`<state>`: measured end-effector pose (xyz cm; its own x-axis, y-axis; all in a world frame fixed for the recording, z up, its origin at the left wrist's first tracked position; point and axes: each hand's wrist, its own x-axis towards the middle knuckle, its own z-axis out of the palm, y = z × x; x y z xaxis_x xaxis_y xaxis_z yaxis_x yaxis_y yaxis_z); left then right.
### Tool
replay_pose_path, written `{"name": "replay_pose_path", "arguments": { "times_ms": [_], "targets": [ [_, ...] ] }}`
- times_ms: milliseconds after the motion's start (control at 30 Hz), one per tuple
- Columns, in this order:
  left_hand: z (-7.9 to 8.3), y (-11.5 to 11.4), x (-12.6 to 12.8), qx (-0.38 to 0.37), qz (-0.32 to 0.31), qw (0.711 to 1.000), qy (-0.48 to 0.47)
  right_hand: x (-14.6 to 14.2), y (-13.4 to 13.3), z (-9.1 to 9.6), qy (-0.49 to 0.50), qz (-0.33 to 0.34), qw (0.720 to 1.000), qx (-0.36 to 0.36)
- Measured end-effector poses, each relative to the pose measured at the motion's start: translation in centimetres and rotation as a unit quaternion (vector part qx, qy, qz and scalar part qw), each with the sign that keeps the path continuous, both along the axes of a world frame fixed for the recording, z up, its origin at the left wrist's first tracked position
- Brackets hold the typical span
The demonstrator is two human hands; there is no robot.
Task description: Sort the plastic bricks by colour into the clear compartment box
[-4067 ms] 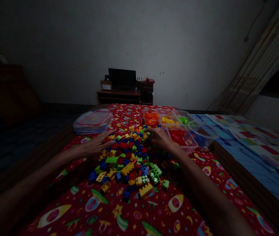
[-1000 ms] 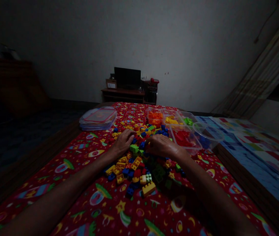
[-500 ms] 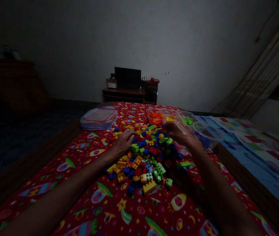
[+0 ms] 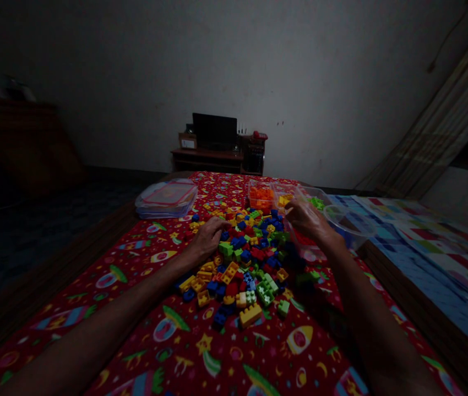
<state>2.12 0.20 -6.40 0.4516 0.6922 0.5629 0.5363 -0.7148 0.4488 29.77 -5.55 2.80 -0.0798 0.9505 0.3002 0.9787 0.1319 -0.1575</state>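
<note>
A heap of toy building bricks [image 4: 234,250] in yellow, blue, green and red lies on the red printed cloth. My left hand [image 4: 210,237] rests at the heap's left edge, its fingers curled down beside blue and yellow bricks; whatever is under the fingertips is hidden. Above the front of a clear tub with red bricks [image 4: 306,240] hovers my right hand [image 4: 306,220]. Its fingers are bent together, and I cannot make out anything between them. Just beyond stand clear tubs with orange bricks [image 4: 261,199], yellow bricks [image 4: 286,199] and green bricks [image 4: 316,203].
A clear tub [image 4: 355,234] holding dark blue bricks stands at the right. Stacked clear lids [image 4: 167,198] lie at the far left of the red cloth [image 4: 135,308]. Behind are a desk with a monitor [image 4: 215,131] and, to the right, a patchwork cover [image 4: 436,236].
My right hand has moved right, from over the heap to over the tub with red bricks. My left hand has barely shifted.
</note>
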Motion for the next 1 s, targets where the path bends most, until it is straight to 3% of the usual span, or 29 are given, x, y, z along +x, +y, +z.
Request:
{"name": "replay_pose_path", "arguments": {
  "times_ms": [100, 167, 300, 400, 500, 633, 800, 1000],
  "targets": [
    [0.2, 0.3, -0.1, -0.003, -0.027, 1.0, 0.005, -3.5, -1.4, 0.6, -0.016, 0.129, 0.988, -0.087],
    [0.6, 0.3, -0.1, -0.008, -0.044, 0.999, 0.008, -5.5, -2.3, 0.6, -0.056, 0.168, 0.977, -0.121],
    [1.3, 0.1, 0.1, -0.03, -0.072, 0.996, 0.052, -7.7, -3.6, -0.3, -0.145, 0.18, 0.964, -0.131],
    [1.6, 0.0, 0.2, -0.031, -0.076, 0.994, 0.069, -7.7, -3.7, -0.8, -0.153, 0.178, 0.965, -0.117],
    [1.9, -0.3, 0.3, -0.023, -0.064, 0.996, 0.055, -7.1, -3.4, -0.9, -0.125, 0.182, 0.971, -0.095],
    [2.9, -1.2, 0.7, -0.049, -0.001, 0.999, -0.022, -6.2, -2.4, -1.1, -0.045, 0.182, 0.981, -0.04],
    [4.1, -2.3, 1.5, -0.149, -0.003, 0.984, -0.094, -6.2, -1.3, -1.7, 0.062, 0.183, 0.981, -0.005],
    [4.2, -2.9, 2.5, -0.304, -0.043, 0.93, -0.203, -7.0, -1.3, -1.9, 0.124, 0.228, 0.965, 0.019]
  ]
}}
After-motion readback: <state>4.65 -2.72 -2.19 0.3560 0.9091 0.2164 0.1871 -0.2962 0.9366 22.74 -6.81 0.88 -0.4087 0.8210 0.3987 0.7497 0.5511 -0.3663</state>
